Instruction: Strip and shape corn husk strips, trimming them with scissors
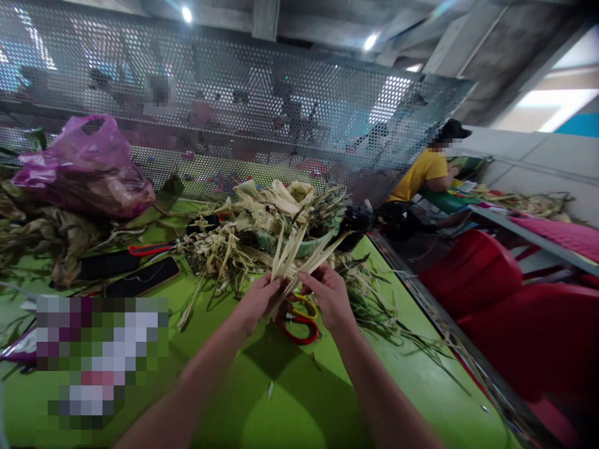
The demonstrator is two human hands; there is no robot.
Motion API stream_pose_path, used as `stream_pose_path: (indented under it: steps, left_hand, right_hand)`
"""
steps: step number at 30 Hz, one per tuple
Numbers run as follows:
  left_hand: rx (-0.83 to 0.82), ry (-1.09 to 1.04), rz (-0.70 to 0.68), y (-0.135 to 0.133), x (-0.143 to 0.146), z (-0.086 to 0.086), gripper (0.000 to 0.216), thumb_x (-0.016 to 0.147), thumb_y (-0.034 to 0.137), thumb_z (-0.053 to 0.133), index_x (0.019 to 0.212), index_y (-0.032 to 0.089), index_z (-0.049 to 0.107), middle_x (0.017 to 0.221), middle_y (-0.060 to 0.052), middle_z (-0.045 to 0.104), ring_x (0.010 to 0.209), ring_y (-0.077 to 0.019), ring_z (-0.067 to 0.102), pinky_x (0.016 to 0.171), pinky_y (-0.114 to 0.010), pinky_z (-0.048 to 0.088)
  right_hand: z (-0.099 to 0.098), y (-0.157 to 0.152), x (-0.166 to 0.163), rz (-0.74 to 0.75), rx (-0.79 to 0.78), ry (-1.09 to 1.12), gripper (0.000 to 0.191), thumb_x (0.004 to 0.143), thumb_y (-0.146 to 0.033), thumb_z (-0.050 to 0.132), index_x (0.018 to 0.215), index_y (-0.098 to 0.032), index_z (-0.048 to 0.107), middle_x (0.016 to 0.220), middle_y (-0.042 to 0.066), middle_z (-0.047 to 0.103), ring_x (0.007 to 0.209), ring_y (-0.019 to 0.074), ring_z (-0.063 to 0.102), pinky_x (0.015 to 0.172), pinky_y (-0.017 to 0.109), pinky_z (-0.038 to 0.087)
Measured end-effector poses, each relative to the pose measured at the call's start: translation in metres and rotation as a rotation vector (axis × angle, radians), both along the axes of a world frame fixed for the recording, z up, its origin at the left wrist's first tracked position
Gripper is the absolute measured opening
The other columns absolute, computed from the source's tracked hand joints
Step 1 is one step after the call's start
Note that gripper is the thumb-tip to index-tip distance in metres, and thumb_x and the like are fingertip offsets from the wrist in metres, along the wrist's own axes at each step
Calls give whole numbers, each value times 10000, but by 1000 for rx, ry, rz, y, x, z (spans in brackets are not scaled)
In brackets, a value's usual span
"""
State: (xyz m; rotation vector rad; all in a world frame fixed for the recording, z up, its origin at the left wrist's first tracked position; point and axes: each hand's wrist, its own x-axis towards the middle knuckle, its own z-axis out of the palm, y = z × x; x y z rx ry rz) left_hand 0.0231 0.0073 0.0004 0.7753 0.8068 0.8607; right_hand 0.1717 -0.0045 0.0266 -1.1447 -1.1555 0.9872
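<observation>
Perforated screen (224, 115), apparently metal, behind green table (442, 380); red chairs (533, 330) alongside.

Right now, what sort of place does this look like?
Probably a shared craft workspace: dried leaves are heaped on a green table, scissors are at hand, and someone in yellow is farther back.

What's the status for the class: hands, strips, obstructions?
Left hand, right hand: both on pale strips. Strips: fanned out, ends away. Scissors handles: close by, possibly in the way.
</observation>
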Motion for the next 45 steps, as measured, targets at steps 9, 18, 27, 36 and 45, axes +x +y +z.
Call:
stream_pose_path:
  steps: [9,18,27,36,45]
  left_hand:
    - [11,-19,24,1,2,0,252,740,354,683,879,146,647,743,-47,702,609,-114,641,577,-194,504]
    - [-23,2,36,0,2,2,250,715,352,713,827,135,657,626,-36,670,495,-99,594,468,-181,453]
    - [177,92,17,2,5,-3,306,715,381,690,916,151,688,621,-6,639,488,-81,528,475,-178,413]
    - [260,170,-46,0,4,-5,319,745,397,631,932,144,681,624,-8,627,506,-90,514,490,-178,393]
    - [179,47,-77,-6,3,5,395,766,520,583,941,166,581,614,-7,610,479,-103,533,447,-195,397]
  right_hand:
    - [5,-2,-4,41,11,99,227,690,-320,730,832,-178,625,707,0,626,583,122,542,536,243,474]
    - [1,-1,-4,19,-9,63,230,649,-325,755,806,-183,664,698,3,636,594,135,531,541,245,434]
    - [-5,0,-5,29,7,53,237,655,-320,756,852,-204,694,747,9,677,632,147,576,621,282,471]
    - [-6,0,-5,86,-63,81,293,611,-343,788,836,-187,685,747,19,683,642,168,597,601,287,480]
    - [-6,3,-5,-15,55,58,280,658,-335,751,864,-200,618,771,1,636,662,154,557,639,286,476]
